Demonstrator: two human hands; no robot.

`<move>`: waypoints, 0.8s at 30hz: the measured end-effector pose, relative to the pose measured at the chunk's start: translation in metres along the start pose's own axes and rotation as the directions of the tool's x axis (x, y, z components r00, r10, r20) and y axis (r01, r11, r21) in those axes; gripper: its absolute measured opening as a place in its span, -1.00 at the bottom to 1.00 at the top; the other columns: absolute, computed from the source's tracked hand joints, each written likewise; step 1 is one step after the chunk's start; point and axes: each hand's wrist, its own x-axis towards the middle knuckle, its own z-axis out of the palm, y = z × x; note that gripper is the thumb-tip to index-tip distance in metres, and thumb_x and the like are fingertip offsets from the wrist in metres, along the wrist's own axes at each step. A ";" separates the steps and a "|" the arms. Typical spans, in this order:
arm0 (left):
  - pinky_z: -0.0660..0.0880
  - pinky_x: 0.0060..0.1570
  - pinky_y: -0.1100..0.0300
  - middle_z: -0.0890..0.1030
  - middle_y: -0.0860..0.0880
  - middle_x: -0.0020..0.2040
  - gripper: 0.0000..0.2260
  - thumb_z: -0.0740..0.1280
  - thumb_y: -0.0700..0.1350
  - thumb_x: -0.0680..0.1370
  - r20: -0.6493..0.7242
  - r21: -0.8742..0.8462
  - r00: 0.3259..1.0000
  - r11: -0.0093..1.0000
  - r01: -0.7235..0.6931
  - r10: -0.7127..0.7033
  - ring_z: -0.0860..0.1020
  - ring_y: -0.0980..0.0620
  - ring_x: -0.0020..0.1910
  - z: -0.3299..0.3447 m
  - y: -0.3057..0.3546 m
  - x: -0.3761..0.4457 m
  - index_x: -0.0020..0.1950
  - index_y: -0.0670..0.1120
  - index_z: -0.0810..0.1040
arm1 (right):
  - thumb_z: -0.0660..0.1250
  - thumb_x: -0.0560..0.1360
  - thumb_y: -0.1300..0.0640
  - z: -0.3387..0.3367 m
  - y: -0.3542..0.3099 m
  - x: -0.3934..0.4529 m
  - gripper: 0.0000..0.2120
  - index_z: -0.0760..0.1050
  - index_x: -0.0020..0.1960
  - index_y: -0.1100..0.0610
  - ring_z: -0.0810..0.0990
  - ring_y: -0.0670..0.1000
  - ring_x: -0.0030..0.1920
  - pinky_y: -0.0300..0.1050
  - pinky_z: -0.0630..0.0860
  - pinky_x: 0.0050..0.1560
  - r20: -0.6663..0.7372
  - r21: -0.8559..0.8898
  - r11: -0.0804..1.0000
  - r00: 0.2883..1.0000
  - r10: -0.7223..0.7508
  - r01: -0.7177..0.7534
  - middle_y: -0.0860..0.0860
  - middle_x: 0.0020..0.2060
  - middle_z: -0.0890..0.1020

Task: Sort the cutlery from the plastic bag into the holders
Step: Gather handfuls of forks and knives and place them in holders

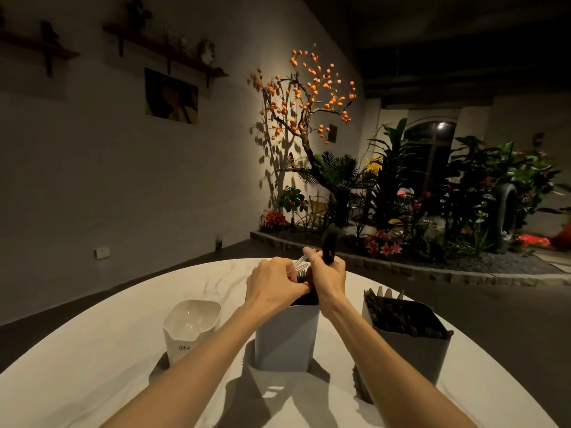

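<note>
Three holders stand on the white marble table [92,366]. The white left holder [191,325] contains clear cutlery. The grey middle holder [285,338] has dark cutlery in it. The dark right holder [411,338] is packed with black cutlery. Both hands meet above the middle holder. My left hand [272,284] has its fingers curled around dark cutlery at that holder's mouth. My right hand [327,273] grips a black spoon [329,247] that points up, with clear cutlery [301,262] sticking out between the two hands. No plastic bag shows.
The round table's far edge curves just behind the hands. Beyond it lie a dark floor, a stone-edged plant bed [401,267] with an orange-berried tree [306,97], and a wall with shelves on the left.
</note>
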 end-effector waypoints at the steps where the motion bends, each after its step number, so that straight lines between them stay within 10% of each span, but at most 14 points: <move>1: 0.57 -0.16 0.17 0.65 0.04 -0.17 -0.84 0.50 0.05 0.43 0.012 -0.016 1.000 1.000 -0.002 0.002 0.57 0.07 -0.16 -0.001 -0.001 0.000 -0.18 0.00 0.60 | 0.52 0.47 0.09 0.000 0.001 0.001 -0.75 0.58 0.01 0.24 0.69 0.12 -0.14 -0.10 0.58 -0.23 0.024 -0.008 0.999 0.999 -0.035 0.035 0.11 -0.20 0.67; 7: 0.63 -0.15 0.17 0.66 0.04 -0.22 -0.72 0.57 0.12 0.40 0.042 -0.106 0.999 0.994 -0.007 0.012 0.61 0.09 -0.22 -0.004 -0.008 0.002 -0.24 -0.03 0.59 | 0.62 0.38 0.10 -0.004 -0.015 0.004 -0.50 0.46 0.21 0.01 0.67 0.03 -0.04 -0.11 0.61 -0.02 0.099 -0.027 0.952 0.948 -0.302 0.306 0.06 -0.13 0.67; 12: 0.63 -0.14 0.19 0.67 0.02 -0.19 -0.74 0.57 0.10 0.42 0.046 -0.119 0.999 0.993 -0.014 0.019 0.62 0.08 -0.22 -0.003 -0.009 0.002 -0.23 -0.04 0.60 | 0.39 0.57 -0.12 -0.006 -0.014 0.001 -0.79 0.57 0.16 -0.08 0.65 -0.09 -0.01 -0.11 0.60 0.05 0.157 -0.176 0.866 0.882 -0.444 0.467 -0.09 -0.09 0.67; 20: 0.48 -0.25 0.34 0.66 0.06 -0.18 -0.72 0.58 0.11 0.40 0.040 -0.162 0.999 0.987 0.021 -0.015 0.58 0.14 -0.11 -0.005 -0.012 0.000 -0.30 -0.03 0.60 | -0.01 0.71 -0.11 -0.026 0.017 0.001 -0.51 0.57 0.02 0.19 0.60 0.08 -0.02 0.12 0.54 0.10 0.274 -0.649 0.659 0.925 -0.262 0.379 0.09 -0.06 0.64; 24: 0.58 -0.18 0.23 0.66 0.05 -0.22 -0.76 0.58 0.06 0.41 0.066 -0.173 0.998 0.985 0.020 -0.008 0.60 0.11 -0.15 -0.006 -0.011 0.001 -0.27 -0.07 0.64 | 0.00 0.71 -0.13 -0.027 0.014 -0.004 -0.51 0.37 0.51 0.09 0.39 0.02 0.47 0.03 0.32 0.50 0.331 -0.614 0.643 0.888 -0.318 0.459 -0.01 0.47 0.43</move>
